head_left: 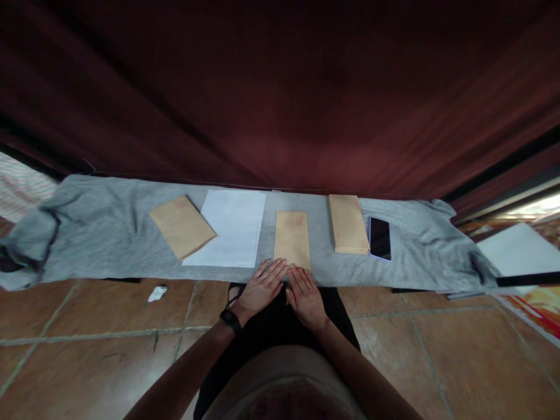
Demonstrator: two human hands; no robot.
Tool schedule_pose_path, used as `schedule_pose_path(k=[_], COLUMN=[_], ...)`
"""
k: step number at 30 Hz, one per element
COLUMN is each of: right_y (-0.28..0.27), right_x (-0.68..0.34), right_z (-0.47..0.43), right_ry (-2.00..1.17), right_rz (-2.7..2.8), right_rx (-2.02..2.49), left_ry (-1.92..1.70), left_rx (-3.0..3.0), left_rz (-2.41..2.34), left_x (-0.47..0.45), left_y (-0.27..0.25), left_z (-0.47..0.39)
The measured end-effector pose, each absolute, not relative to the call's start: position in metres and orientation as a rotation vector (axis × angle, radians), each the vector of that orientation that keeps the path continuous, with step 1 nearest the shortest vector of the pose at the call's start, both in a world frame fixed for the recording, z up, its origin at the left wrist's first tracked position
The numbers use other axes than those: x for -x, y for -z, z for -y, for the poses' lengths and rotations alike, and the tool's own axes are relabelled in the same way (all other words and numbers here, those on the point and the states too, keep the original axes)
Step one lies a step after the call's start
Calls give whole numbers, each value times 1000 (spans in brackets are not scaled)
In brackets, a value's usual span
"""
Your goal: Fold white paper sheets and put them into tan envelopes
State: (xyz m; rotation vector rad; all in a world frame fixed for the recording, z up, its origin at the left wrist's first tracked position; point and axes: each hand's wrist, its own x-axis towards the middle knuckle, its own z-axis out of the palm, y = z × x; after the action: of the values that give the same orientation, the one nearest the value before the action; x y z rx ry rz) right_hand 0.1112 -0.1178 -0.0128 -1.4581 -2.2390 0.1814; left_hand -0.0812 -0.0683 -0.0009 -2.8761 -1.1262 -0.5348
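A single brown envelope (291,236) with a small reddish print lies in front of me, its near end at the edge of the grey cloth. My left hand (263,286) rests flat on that near end, fingers stretched out. Beside it, my right hand (305,296) also lies flat across the envelope's near edge, fingers straight and close to the left fingertips. Neither hand grasps anything. To the left sit white paper sheets (234,227), with more brown envelopes (181,227) partly over them. A neat stack of brown envelopes (348,223) lies to the right.
A phone (380,238) lies right of the envelope stack. The narrow surface is draped with a grey cloth (109,227), and a dark red curtain (280,105) hangs behind it. On the tiled floor (109,361) is a crumpled white scrap (157,293).
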Motion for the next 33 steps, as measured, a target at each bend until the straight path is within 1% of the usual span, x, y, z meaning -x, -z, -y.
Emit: schedule_pose_path(k=[16, 22, 27, 33], right_y=[10, 12, 12, 14], right_x=[-147, -145, -142, -141], right_z=[121, 122, 123, 124], right_ry=[-157, -97, -28, -3], right_rz=[2186, 2199, 2210, 2212], right_rx=[1526, 1551, 1602, 1619], left_ry=[511, 440, 331, 317], left_rx=[2784, 2775, 2820, 2836], left_rz=[1268, 1366, 1328, 1296], left_x=[85, 62, 36, 25], left_y=[2, 5, 12, 12], left_z=[80, 91, 99, 100])
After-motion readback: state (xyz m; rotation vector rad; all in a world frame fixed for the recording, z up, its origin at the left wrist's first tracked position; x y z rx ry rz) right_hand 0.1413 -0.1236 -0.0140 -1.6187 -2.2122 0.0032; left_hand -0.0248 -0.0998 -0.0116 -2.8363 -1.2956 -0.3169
